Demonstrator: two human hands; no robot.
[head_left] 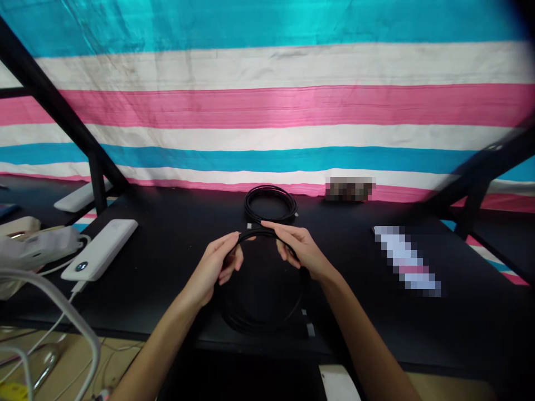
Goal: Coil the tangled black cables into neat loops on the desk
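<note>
Between my two hands is a coiled black cable (261, 232), its loops forming a large ring whose lower part hangs toward the table's front edge. My left hand (223, 259) is closed around the upper left of the ring, thumb on top. On the upper right, my right hand (297, 249) grips the same coil, its index finger stretched along the cable. Small pale tags or connector ends show at the coil's lower right. Just beyond my hands, a second black cable coil (271, 187) lies flat on the black table (184, 223).
A white power bank (102, 250) with a cable plugged in lies at left, beside a white power strip (45, 248). Another white device (79, 196) is farther back. Two pixelated items lie right and back right. Black metal struts flank the table before a striped sheet (267, 106).
</note>
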